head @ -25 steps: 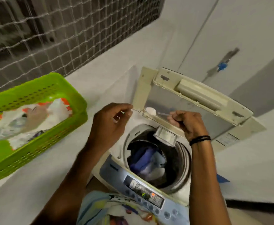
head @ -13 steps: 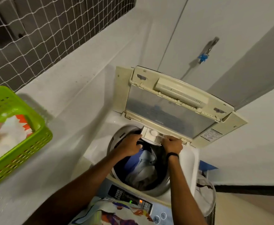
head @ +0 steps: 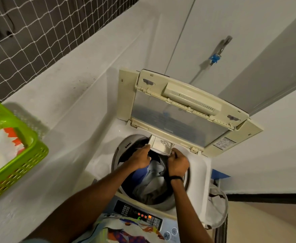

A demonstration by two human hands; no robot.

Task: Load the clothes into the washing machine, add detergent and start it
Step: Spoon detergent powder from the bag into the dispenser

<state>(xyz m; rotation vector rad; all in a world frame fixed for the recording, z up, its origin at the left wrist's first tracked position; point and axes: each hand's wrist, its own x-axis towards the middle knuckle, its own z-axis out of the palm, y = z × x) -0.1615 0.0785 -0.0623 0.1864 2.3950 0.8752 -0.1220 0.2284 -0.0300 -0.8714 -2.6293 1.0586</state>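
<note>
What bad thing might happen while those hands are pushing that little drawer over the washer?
1. Both hands, left and right, hold the drawer at its front corners; fingers might get pinched as it slides in.
2. If the drawer tips, powder could spill onto the clothes below.
3. The lid stands open above; it might drop on the arms.

Both bare forearms extend forward from the lower edge of the view and converge toward each other, the left from lower left, the right rising more steeply from lower centre. The left hand is seen from the back, knuckles up, fingers curled under and forward in a closed grasp. The right hand, just beside it but apart, is likewise clenched, with a dark band around its wrist.
</note>
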